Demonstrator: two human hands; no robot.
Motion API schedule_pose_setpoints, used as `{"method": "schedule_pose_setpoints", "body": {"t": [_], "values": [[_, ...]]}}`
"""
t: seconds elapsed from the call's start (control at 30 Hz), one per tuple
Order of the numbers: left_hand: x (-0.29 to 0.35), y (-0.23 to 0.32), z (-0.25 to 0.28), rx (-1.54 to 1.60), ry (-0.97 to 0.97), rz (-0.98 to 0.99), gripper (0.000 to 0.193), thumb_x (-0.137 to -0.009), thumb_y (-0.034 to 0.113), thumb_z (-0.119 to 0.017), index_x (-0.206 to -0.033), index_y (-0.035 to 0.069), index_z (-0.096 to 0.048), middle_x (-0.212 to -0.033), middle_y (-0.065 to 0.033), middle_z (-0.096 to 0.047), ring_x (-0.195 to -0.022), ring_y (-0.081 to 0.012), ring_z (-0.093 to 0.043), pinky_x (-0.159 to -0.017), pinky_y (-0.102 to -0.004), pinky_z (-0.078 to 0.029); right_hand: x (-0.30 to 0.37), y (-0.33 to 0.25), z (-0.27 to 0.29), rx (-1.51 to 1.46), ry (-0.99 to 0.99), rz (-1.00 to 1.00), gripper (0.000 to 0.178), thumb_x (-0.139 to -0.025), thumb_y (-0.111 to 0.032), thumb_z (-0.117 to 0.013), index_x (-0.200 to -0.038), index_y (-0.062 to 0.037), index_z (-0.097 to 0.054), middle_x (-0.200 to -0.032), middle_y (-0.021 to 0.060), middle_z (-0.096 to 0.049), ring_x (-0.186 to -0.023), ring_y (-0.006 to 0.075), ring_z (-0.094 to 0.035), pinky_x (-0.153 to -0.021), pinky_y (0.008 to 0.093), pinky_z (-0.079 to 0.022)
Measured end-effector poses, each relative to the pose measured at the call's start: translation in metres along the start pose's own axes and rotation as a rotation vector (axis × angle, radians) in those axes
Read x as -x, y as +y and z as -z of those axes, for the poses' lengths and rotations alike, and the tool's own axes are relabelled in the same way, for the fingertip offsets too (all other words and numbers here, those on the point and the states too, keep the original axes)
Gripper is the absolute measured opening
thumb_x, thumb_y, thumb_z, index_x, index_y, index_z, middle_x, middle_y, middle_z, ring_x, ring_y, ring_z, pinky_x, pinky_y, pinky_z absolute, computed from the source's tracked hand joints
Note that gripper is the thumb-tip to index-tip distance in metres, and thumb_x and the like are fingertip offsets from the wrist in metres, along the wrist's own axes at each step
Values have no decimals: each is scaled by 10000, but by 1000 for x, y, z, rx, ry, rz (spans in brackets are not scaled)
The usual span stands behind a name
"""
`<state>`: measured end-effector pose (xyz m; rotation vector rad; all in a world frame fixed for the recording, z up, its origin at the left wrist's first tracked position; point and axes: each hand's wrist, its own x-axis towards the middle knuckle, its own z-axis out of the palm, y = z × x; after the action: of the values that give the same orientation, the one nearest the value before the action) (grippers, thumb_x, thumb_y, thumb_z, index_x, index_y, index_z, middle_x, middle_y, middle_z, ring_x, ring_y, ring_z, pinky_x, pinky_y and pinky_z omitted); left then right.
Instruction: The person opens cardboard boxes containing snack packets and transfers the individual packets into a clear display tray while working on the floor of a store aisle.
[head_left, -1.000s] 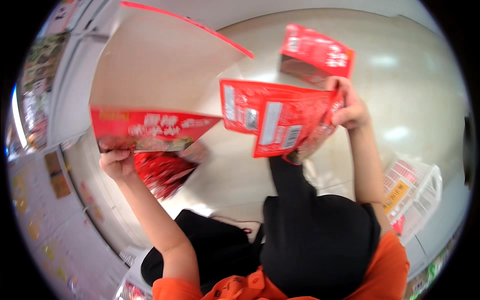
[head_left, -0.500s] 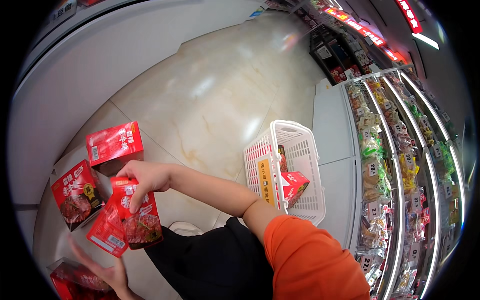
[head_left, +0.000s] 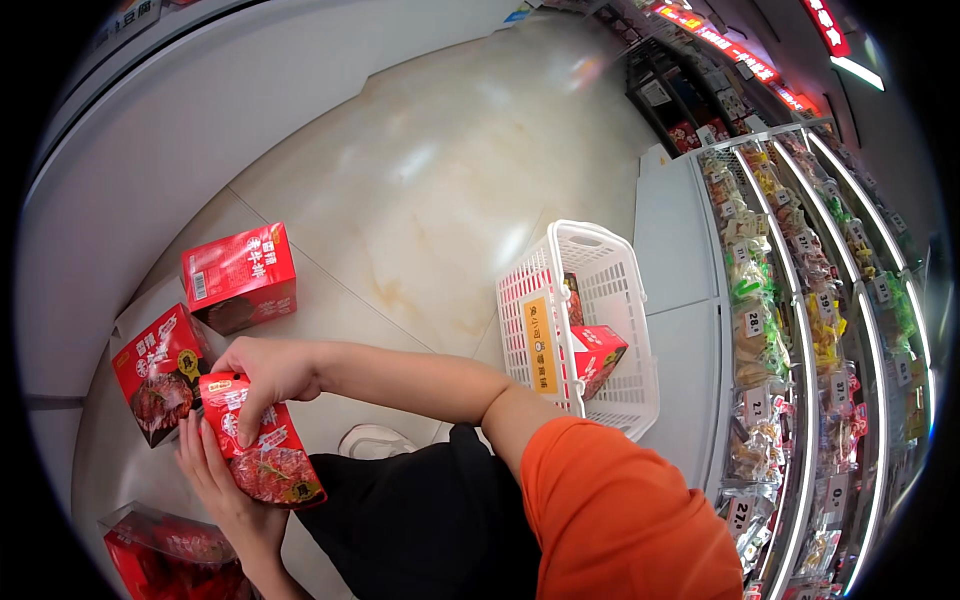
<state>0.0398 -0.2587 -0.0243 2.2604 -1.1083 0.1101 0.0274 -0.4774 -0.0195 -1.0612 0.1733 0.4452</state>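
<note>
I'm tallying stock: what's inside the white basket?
The basket holds a red box and, beyond it, part of a dark red item. The rest of that item, whatever lies lower behind the orange label, and the floor under the box are hidden.

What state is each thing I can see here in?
Right hand: closed on the red pouch.
Red pouch: held, picture side toward the camera.
Left hand: fingers extended, against the pouch.
Box with barcode: on the floor.
Neighbouring red box: on the floor.
White basket: upright, red packages inside.
Overhead light strip: lit.
</note>
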Motion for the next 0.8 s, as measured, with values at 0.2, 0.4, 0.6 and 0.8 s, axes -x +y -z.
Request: {"method": "schedule_pose_setpoints", "body": {"t": [0.2,0.4,0.6,0.8], "values": [[30,-28,-38,778,114,339,706,-811,183,-666,-1416,-3,-354,-1344,-191,-484,-1234,-336,-491,-1025,-452,-392,-14,9,-11,-336,31,-75,262,-777,31,-724,-1027,24,-650,-987,113,-697,-892,181,-687,-795,339,-571],[8,-19,-43,2121,-142,843,590,-1012,373,-294,-1432,-41,-298,-1384,-253,-472,-1215,-355,-542,-919,-531,-517,1,-14,4,67,505,186,199,-909,-175,-630,-987,0,-681,-900,78,-701,-808,133,-672,-802,271,-515],[4,-13,-26,2173,-81,772,726,-1007,565,-190,-1490,23,-203,-1457,-235,-379,-1251,-425,-491,-956,-536,-503,18,-49,12,1016,464,805,212,-877,-98,-616,-739,4,-742,-1249,136,-596,-777,170,-666,-761,273,-525],[17,-24,-30,2420,-24,672,655,-1004,437,-418,-1476,22,-231,-1455,-197,-400,-1245,-432,-501,-1008,-528,-473,14,-44,45,852,520,620,187,-908,-85,-599,-847,45,-720,-1076,135,-683,-892,181,-662,-809,306,-524]]}}
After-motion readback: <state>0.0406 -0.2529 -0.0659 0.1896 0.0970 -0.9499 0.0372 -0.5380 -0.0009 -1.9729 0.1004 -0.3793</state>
